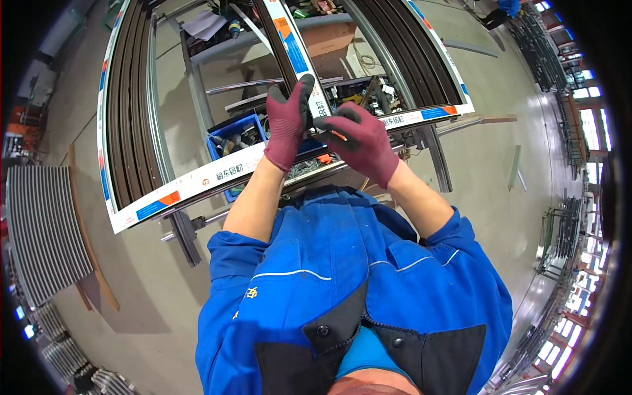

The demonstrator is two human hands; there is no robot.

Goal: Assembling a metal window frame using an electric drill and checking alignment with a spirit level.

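A large dark-brown aluminium frame [128,99], with printed white, blue and orange film on its edges, lies in front of me. Its middle bar [297,52] runs down to the near rail [224,168]. My left hand [288,122], in a maroon glove with dark fingertips, is closed about the lower end of the middle bar. Right beside it, over the joint of bar and rail, my right hand [362,141] in a matching glove has its fingers pinched together. What those fingers hold, if anything, is hidden.
Under the frame are a blue bin [214,146] of tools and a tray of small parts [388,99]. Metal support legs [183,240] stick out toward me. Stacked grey profiles [49,230] lie on the floor at left. Another person [503,13] is far right.
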